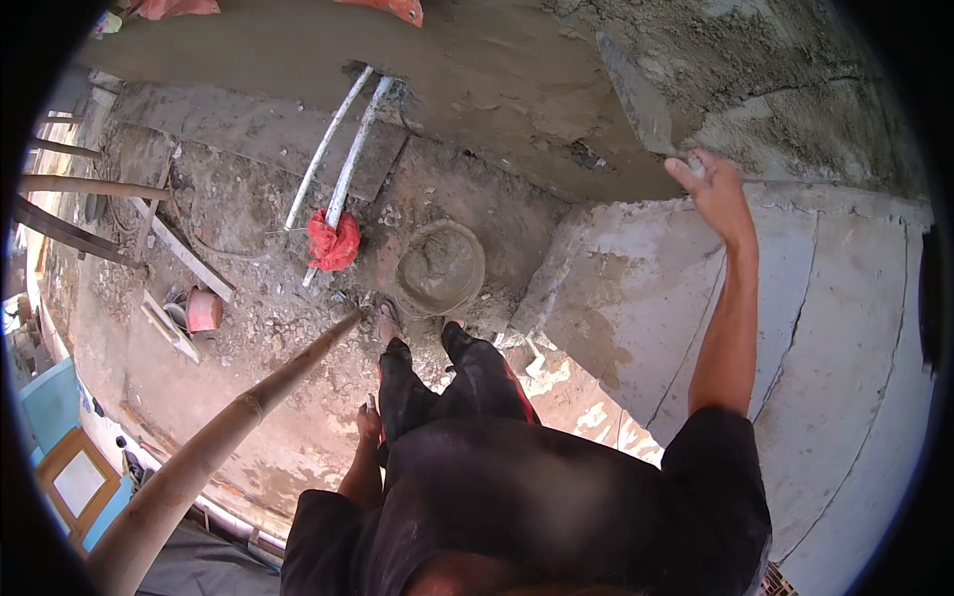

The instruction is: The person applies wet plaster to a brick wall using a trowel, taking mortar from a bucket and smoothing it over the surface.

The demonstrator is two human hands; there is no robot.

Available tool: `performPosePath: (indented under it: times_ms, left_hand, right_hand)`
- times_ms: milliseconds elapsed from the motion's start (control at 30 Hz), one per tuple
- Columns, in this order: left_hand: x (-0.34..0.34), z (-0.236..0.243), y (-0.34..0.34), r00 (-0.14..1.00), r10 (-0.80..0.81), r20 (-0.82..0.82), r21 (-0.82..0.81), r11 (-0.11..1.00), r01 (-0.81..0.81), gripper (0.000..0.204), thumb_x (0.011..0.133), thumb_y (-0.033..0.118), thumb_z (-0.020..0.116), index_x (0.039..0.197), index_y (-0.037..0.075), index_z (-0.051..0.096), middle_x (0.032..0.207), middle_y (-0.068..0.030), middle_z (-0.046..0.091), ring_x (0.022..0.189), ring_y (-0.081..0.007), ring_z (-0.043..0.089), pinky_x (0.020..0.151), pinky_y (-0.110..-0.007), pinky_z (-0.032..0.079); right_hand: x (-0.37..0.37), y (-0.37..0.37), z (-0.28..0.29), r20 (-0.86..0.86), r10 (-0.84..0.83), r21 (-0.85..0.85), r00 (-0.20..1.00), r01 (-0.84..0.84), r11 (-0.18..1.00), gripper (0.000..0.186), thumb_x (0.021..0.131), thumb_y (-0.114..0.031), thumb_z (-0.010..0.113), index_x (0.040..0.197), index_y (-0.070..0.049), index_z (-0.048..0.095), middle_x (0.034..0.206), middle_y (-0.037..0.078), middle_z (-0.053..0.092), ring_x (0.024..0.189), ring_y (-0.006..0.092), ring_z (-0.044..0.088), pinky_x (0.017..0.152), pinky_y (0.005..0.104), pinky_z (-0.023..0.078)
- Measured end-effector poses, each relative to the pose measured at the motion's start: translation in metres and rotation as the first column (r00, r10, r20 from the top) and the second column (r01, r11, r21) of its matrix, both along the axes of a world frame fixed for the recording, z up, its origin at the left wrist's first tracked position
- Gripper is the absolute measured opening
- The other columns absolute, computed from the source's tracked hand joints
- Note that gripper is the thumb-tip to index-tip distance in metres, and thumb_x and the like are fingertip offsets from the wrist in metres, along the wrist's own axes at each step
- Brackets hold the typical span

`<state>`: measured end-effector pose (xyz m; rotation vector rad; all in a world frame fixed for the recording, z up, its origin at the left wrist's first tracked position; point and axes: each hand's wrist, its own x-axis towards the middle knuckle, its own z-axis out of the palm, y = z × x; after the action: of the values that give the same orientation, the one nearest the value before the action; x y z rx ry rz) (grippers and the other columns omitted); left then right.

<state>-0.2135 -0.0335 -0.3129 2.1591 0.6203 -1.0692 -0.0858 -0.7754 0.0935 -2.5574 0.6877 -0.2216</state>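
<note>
Right hand: grip clamped on a trowel, far right.
Blade: up at the plastered wall.
Left hand: beside the leg; I can't tell its grip.
Bucket: beyond the feet, mortar inside.

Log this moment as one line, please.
right hand: grips trowel at plastered wall | left hand: low, contents unclear | mortar bucket: just ahead of feet

Long grey trowel, aslant at the edge of smooth brown plaster.
</note>
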Motion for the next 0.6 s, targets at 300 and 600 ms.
performPosePath:
  times_ms: [300,600]
  left_hand:
    - [0.024,0.048,-0.049,1.0,-0.004,-0.026,-0.147,0.989,0.0,0.049,0.098,0.037,0.041,0.124,-0.003,0.05,0.091,-0.0117,0.059,0.072,-0.0176,0.053,0.061,-0.031,0.044]
    - [0.033,0.08,-0.051,0.962,0.268,-0.062,-0.073,0.96,-0.272,0.045,0.095,0.033,0.043,0.132,0.007,0.043,0.1,-0.0098,0.06,0.076,-0.0156,0.057,0.054,-0.03,0.046]
  right_hand:
    - [-0.02,0.02,-0.185,-0.548,-0.071,-0.205,0.833,-0.051,0.977,0.031,0.086,-0.019,0.064,0.11,0.0,0.056,0.094,0.024,0.066,0.089,0.0432,0.063,0.077,0.0511,0.05]
    - [0.081,0.019,-0.136,-0.437,-0.002,-0.147,0.899,-0.069,0.987,0.031,0.087,-0.022,0.062,0.111,-0.002,0.059,0.1,0.021,0.067,0.1,0.0409,0.062,0.085,0.0485,0.05]
